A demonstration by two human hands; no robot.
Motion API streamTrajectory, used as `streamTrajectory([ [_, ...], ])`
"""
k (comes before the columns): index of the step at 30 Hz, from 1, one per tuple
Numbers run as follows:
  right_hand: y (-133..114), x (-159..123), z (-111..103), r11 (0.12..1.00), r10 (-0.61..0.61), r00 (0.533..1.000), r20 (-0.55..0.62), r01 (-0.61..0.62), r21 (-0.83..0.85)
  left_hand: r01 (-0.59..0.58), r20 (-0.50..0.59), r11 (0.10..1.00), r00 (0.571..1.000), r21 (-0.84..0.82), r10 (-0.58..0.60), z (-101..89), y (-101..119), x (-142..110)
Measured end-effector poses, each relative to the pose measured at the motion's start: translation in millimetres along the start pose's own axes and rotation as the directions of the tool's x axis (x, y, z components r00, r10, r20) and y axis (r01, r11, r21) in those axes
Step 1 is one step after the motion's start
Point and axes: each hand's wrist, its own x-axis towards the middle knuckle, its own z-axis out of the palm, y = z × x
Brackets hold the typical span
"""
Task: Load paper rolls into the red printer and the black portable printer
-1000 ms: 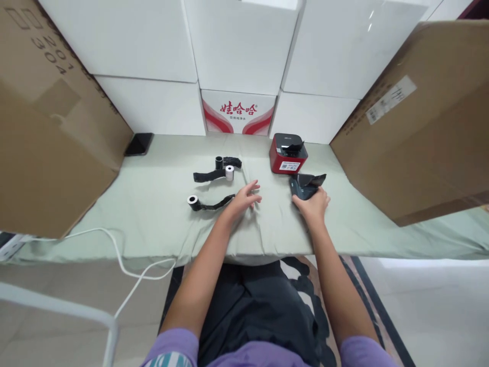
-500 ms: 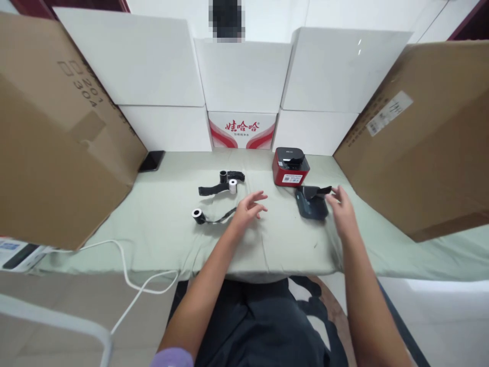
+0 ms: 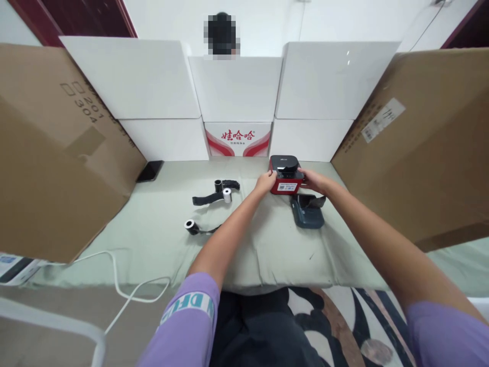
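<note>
A red and black label printer with a white sticker on its front stands toward the back of the table, a black strip on its top. My left hand grips its left side. On the opposite side, my right hand holds the printer, fingers partly hidden. Just in front lies a dark blue handheld printer, with a black strip sticking out of its top. To the left are a white-ended roll with a dark tail, a white roll with a black strip, and a black roll.
A green cloth covers the table. White boxes wall off the back, with large cardboard boxes at both sides. A phone lies back left, a white cable front left. Behind the boxes is a person.
Both hands have moved to the red and black printer and taken hold of its sides. My right hand has left the area beside the dark blue printer. The view has shifted slightly.
</note>
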Motion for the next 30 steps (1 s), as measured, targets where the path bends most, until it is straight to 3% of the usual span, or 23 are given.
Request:
streamTrajectory([
  [5, -10.8, -15.3, 12.8, 0.994, -0.100, 0.993, 0.065, 0.103, -0.031, -0.059, 0.029, 0.998, 0.998, -0.014, 0.060, -30.1, -10.0, -18.9],
  [9, -11.5, -43.1, 37.8, 0.979, -0.202, 0.977, 0.074, 0.202, 0.000, -0.130, -0.033, 0.988, 0.991, -0.087, 0.128, -63.5, -16.6, -55.9],
  [13, 15.5, -83.1, 59.1, 0.979, -0.203, 0.978, 0.049, 0.202, 0.017, -0.141, -0.068, 0.989, 0.988, -0.035, 0.138, -79.5, -22.7, -110.8],
  [18, 55.5, -115.7, 71.7, 0.987, -0.156, 0.988, 0.004, 0.156, 0.029, -0.095, -0.051, 0.990, 0.994, 0.107, 0.101, -79.3, -35.2, -158.4],
  [21, 69.5, -121.5, 73.6, 0.984, -0.177, 0.984, 0.029, 0.176, 0.034, -0.049, -0.072, 0.997, 0.996, 0.067, 0.054, -79.3, -43.4, -161.8],
  [24, 83.7, -118.7, 75.0, 0.964, -0.260, 0.966, 0.001, 0.260, 0.049, -0.018, -0.115, 0.994, 0.993, -0.105, 0.006, -79.2, -46.2, -153.6],
  [30, 129.2, -100.4, 93.9, 0.860, -0.438, 0.866, -0.242, 0.482, 0.169, 0.036, -0.060, 0.856, 0.995, -0.516, -0.078, -71.2, -33.8, -140.2],
])
